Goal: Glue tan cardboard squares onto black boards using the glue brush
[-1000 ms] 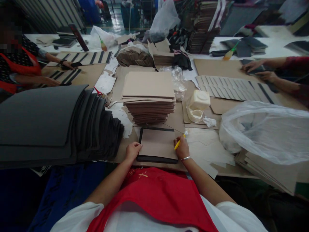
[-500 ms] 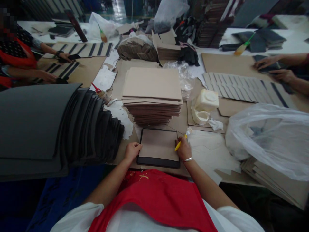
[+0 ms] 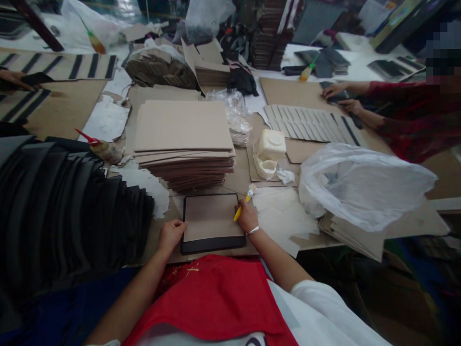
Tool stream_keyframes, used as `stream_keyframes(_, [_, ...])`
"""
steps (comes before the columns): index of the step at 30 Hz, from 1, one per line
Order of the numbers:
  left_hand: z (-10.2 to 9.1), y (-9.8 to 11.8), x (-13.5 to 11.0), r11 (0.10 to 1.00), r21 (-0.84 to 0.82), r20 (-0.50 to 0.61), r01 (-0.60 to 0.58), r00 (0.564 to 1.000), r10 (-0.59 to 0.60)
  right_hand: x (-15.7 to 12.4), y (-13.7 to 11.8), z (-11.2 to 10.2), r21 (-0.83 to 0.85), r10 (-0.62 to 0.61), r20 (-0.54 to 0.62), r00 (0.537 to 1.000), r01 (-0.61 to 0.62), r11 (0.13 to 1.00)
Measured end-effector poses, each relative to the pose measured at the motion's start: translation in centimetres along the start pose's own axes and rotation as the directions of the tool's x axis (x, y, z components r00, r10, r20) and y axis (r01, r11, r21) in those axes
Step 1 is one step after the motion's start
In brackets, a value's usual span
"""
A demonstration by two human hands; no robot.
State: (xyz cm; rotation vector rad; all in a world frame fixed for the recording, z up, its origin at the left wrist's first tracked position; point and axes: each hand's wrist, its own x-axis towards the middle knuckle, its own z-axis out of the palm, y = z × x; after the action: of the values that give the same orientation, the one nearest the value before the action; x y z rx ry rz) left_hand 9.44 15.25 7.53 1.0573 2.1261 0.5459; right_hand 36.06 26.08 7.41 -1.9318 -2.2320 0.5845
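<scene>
A tan cardboard panel (image 3: 212, 218) lies flat in front of me, with a narrow black border and a wider black strip (image 3: 214, 245) along its near side. My left hand (image 3: 172, 236) pinches the panel's left edge, fingers closed. At the right edge is my right hand (image 3: 247, 216), closed round a yellow-handled brush (image 3: 237, 214); its pale bristles point away and up. Whether the right fingers also grip the panel is hidden. Just beyond stands a tall stack of tan cardboard sheets (image 3: 183, 126).
Left is a thick pile of black sheets (image 3: 72, 211) and a red-nozzled glue bottle (image 3: 106, 150). Right are a cut-open plastic jug (image 3: 272, 146), a clear plastic bag (image 3: 363, 182) and cardboard sheets (image 3: 355, 235). Co-workers' hands (image 3: 351, 105) handle dark pieces on both sides.
My view has swung to the right, so the whole scene sits further left. Both hands keep their places at the panel's edges, and the brush stays in my right hand.
</scene>
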Motion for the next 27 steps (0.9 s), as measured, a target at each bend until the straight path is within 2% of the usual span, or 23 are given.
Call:
stream_keyframes(8, [0.2, 0.0, 0.1, 1.000, 0.006, 0.001, 0.000, 1.000, 0.000, -0.1, -0.3, -0.3, 0.038, 0.022, 0.012, 1.000, -0.022, 0.999])
stream_keyframes(13, [-0.4, 1.0, 0.0, 0.995, 0.094, 0.005, -0.016, 1.000, 0.015, 0.1, -0.3, -0.2, 0.025, -0.004, 0.016, 1.000, 0.003, 1.000])
stream_keyframes(18, [-0.9, 1.6, 0.2, 0.986, 0.166, 0.015, -0.013, 1.000, 0.010, 0.7, -0.5, -0.1, -0.062, -0.027, 0.022, 0.999, 0.028, 0.998])
stream_keyframes(22, [-1.6, 2.2, 0.1, 0.973, 0.232, 0.046, -0.019, 0.999, 0.009, 0.7, -0.6, -1.1, -0.184, -0.058, 0.015, 0.998, 0.060, 0.981])
stream_keyframes(24, [-2.1, 2.8, -0.1, 0.950, 0.307, 0.031, -0.060, 0.998, 0.053, 0.7, -0.8, -1.5, -0.236, -0.125, -0.027, 0.992, 0.115, 0.965])
stream_keyframes(26, [-2.6, 3.5, -0.2, 0.886, 0.423, 0.025, -0.189, 0.980, 0.197, 0.6, -1.2, -1.3, -0.250, -0.241, -0.047, 0.969, 0.222, 0.942])
stream_keyframes(27, [-2.7, 3.8, -0.1, 0.831, 0.476, 0.056, -0.289, 0.952, 0.299, 0.5, -1.5, -1.0, -0.232, -0.300, -0.048, 0.953, 0.282, 0.931])
